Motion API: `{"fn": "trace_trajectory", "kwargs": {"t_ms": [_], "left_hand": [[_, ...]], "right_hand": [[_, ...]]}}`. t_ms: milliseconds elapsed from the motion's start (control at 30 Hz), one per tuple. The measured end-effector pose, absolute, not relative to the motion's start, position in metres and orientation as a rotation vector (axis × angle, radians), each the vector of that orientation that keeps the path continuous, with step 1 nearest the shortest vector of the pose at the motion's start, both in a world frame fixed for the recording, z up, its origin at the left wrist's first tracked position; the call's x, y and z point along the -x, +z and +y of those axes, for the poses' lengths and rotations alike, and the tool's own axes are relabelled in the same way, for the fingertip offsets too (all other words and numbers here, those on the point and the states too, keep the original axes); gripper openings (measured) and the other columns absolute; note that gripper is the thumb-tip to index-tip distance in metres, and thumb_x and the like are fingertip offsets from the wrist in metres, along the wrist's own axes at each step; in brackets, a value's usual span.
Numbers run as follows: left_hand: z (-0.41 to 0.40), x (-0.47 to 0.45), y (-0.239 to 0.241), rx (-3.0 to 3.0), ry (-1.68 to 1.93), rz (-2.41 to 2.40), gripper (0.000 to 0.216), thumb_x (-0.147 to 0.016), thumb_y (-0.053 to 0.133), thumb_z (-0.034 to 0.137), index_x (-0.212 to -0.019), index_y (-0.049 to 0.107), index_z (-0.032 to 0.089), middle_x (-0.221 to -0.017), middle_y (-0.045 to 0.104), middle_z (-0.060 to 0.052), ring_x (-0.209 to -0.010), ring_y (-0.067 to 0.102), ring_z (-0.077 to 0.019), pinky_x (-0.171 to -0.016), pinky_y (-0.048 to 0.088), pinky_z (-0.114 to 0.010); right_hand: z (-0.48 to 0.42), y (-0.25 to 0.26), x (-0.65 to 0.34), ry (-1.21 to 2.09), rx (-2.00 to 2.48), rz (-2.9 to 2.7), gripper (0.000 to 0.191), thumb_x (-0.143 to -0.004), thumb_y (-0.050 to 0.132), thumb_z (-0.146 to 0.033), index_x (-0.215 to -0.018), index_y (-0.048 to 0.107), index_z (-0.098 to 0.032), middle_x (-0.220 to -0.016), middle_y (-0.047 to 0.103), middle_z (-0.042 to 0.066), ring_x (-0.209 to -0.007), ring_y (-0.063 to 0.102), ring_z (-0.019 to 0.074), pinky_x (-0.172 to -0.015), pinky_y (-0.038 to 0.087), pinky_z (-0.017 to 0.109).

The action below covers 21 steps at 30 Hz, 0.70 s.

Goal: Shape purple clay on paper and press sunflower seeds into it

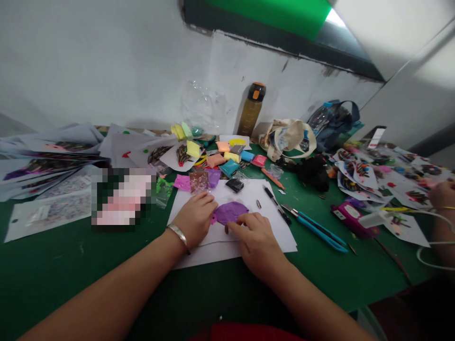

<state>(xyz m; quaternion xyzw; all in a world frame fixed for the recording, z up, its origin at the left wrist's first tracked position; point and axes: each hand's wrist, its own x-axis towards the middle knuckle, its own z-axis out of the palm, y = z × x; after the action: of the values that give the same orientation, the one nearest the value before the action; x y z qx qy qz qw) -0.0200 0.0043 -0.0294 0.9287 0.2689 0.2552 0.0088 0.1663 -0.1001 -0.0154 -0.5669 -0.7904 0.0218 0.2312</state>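
A flat, leaf-shaped purple piece of soft sheet material (232,211) lies on stacked white paper sheets (280,239), between the two hands. The left hand (194,217), its fingers close together, rests at the piece's left end; the right hand (259,244), fingers bent, touches its near right edge. Whether either grips it, I cannot tell.

Beyond the paper sit small clear packets: a teal-filled one (229,168), a black-filled one (235,184) and, at the left, one of bright green bits (164,191). Farther left, a pale, clear-fronted pouch (64,211) holds speckled bits. At the far side stands an amber bottle with a black-and-orange lid (250,113); right of it are an open cream cloth bag (286,135) and a dark blue bag (341,124) with a clear blue-capped bottle (323,116).

A slim black pen (277,206) overlaps the paper's right edge, a blue-handled cutter (320,230) just beyond. Green tabletop (42,274) stretches left and near of the sheets.
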Motion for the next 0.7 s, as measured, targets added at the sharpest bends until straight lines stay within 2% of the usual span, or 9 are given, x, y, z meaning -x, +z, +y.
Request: {"fn": "trace_trajectory", "kwargs": {"t_ms": [367,500,700], "left_hand": [[0.003,0.019,-0.026,-2.881,0.789,0.862,0.027,-0.083,0.044,0.003,-0.097,0.064,0.013,-0.101,0.067,-0.012,-0.102,0.058,-0.0244,-0.101,0.043,-0.048],[0.004,0.020,-0.025,-2.915,0.752,0.895,0.026,-0.083,0.044,0.004,-0.098,0.064,0.011,-0.099,0.067,-0.014,-0.103,0.058,-0.0253,-0.102,0.043,-0.048],[0.003,0.019,-0.023,-2.935,0.730,0.909,0.025,-0.084,0.043,0.004,-0.096,0.064,0.011,-0.099,0.067,-0.014,-0.103,0.057,-0.0258,-0.102,0.041,-0.049]], "right_hand": [[-0.110,-0.008,-0.201,0.092,1.599,-2.167,0.042,-0.078,0.046,-0.004,-0.111,0.066,-0.021,-0.096,0.059,0.008,-0.087,0.049,0.0215,-0.076,0.038,0.036],[-0.109,-0.012,-0.196,0.138,1.620,-2.170,0.043,-0.081,0.046,-0.007,-0.118,0.061,-0.019,-0.101,0.058,0.009,-0.091,0.048,0.0224,-0.078,0.037,0.036],[-0.106,-0.010,-0.189,0.096,1.721,-2.228,0.038,-0.082,0.049,-0.008,-0.115,0.063,-0.022,-0.101,0.058,0.009,-0.092,0.046,0.0229,-0.079,0.034,0.037]]}}
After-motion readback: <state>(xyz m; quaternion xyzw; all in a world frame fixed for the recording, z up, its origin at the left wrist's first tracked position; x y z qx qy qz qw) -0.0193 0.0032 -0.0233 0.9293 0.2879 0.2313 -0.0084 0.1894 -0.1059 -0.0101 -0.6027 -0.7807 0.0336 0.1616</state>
